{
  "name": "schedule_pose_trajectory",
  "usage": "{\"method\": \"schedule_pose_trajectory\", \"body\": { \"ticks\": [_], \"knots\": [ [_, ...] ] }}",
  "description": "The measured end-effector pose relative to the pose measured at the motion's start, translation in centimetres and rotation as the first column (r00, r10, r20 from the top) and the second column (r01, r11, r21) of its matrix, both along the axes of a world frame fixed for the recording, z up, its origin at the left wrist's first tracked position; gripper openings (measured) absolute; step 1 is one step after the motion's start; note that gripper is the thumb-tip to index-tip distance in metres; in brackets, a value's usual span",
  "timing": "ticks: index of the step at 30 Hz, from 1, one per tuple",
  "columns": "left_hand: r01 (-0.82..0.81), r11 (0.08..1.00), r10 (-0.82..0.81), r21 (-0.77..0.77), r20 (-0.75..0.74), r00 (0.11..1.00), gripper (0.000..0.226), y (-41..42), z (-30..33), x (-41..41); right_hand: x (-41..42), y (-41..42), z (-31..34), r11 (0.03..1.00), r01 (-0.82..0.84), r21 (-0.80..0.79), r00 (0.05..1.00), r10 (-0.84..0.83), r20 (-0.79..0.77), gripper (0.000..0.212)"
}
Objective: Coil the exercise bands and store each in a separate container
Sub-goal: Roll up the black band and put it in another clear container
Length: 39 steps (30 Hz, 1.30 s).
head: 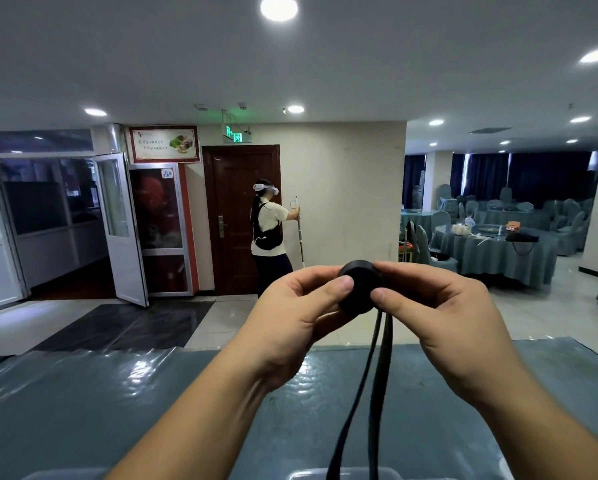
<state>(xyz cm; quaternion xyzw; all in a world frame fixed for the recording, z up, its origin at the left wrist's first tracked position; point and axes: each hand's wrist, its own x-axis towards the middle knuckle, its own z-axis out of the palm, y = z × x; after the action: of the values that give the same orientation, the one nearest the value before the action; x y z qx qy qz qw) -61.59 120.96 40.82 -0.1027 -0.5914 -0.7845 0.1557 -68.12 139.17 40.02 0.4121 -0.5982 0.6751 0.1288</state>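
Both hands held the black band (pixel 360 289) above the table (pixel 83 410): left hand (pixel 290 323) and right hand (pixel 439 320) pinched its coil, two strands hanging

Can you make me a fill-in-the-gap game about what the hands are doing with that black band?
1. The left hand and right hand hold a rolled-up band whose colour is ____.
2. The loose part of the band hangs ____ from the roll.
3. The table under the hands has a shiny cover coloured ____.
4. The person far behind stands by a dark brown ____.

Missing words: black; down; blue-grey; door
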Motion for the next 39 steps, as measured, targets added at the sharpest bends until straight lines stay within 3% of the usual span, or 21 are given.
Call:
{"method": "schedule_pose_trajectory", "body": {
  "ticks": [2, 6, 8, 10, 13, 19, 23, 26, 28, 32, 37, 39],
  "knots": [
    [0.000, 1.000, 0.000, -0.030, 0.028, 1.000, 0.024, -0.2, 0.0, 0.0, -0.3, 0.4, 0.2, 0.998, -0.002, 0.060, 1.000, 0.001, 0.007, 0.036],
    [-0.088, 0.936, 0.093, -0.341, -0.003, 0.996, 0.017, -1.0, 0.6, -0.1, -0.4, 0.7, 0.7, 0.988, -0.005, 0.152, 1.000, 0.005, 0.000, 0.036],
    [-0.078, 0.954, 0.068, -0.290, -0.044, 0.997, 0.020, -0.8, 0.8, 0.0, -0.2, 0.3, 0.4, 0.998, -0.014, 0.068, 1.000, 0.013, 0.008, 0.037],
    [-0.031, 0.989, 0.021, -0.145, -0.067, 0.998, 0.028, -0.3, 0.5, -0.2, 0.1, -0.3, 0.0, 0.998, -0.040, -0.045, 0.998, 0.042, 0.041, 0.035],
    [-0.006, 0.999, 0.004, -0.044, -0.051, 0.999, 0.025, 0.2, -0.2, -0.4, 0.0, -0.5, -0.7, 0.998, 0.008, -0.070, 0.999, -0.005, 0.043, 0.038],
    [-0.083, 0.952, 0.066, -0.294, -0.068, 0.995, 0.016, -0.4, 0.2, -0.1, 0.0, 0.2, -0.1, 0.993, -0.044, 0.110, 0.999, 0.042, 0.018, 0.041],
    [-0.068, 0.994, 0.061, -0.084, -0.079, 0.995, 0.026, 0.5, 0.1, -0.3, 0.5, -0.5, -0.6, 0.998, 0.022, -0.062, 0.999, -0.019, 0.039, 0.033],
    [-0.031, 0.999, 0.032, 0.028, -0.045, 0.998, 0.019, 0.9, -0.4, -0.3, 0.5, -0.8, -1.2, 0.996, 0.072, -0.057, 0.996, -0.069, 0.050, 0.034],
    [-0.021, 1.000, 0.021, 0.000, -0.012, 1.000, 0.018, 0.5, -0.3, -0.1, 0.2, -0.4, -1.0, 0.997, 0.076, -0.004, 0.996, -0.076, 0.050, 0.034],
    [-0.045, 0.974, 0.046, -0.221, 0.002, 0.999, 0.027, -0.3, 0.4, 0.0, -0.1, 0.5, -0.3, 0.991, 0.022, 0.133, 1.000, -0.021, -0.006, 0.038],
    [-0.029, 0.997, 0.030, -0.078, 0.013, 0.999, 0.028, 0.2, 0.1, 0.0, 0.4, -0.2, -0.8, 0.996, 0.025, -0.081, 0.999, -0.022, 0.039, 0.034],
    [-0.003, 0.999, 0.004, -0.037, 0.027, 1.000, 0.028, 0.2, -0.4, -0.2, 0.3, -0.2, -1.2, 0.995, 0.054, -0.078, 0.998, -0.052, 0.037, 0.036]
  ]
}}
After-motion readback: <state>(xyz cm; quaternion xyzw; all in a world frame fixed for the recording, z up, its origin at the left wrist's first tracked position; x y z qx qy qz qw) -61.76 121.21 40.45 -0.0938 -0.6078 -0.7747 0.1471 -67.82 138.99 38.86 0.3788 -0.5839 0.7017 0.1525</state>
